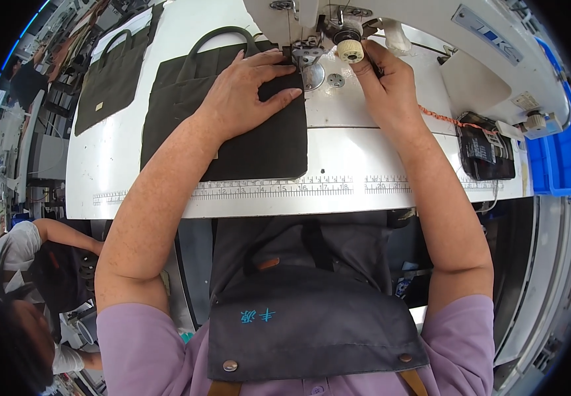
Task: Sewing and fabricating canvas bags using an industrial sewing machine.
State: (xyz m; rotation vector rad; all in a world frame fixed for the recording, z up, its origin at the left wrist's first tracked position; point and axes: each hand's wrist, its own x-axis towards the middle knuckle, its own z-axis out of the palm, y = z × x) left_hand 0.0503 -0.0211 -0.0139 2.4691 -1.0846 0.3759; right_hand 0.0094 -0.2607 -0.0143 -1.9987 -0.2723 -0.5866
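A dark olive fabric bag panel [252,157] with a looped handle [196,49] lies flat on the white sewing table, its right edge beside the presser foot [308,55] of a white sewing machine [424,36]. My left hand [240,98] rests on the panel, fingers spread and pressing lightly on the cloth near the needle. Right of the needle, my right hand [391,92] is raised next to the cream ribbed knob [349,51]. Its fingers are curled around something dark, mostly hidden by the hand.
A second dark bag panel [110,89] with a handle lies at the table's far left. A printed ruler [279,188] runs along the front edge. On the right are a dark phone-like device [487,148], an orange cord [440,117] and a blue bin [556,158]. Another person [25,244] sits at left.
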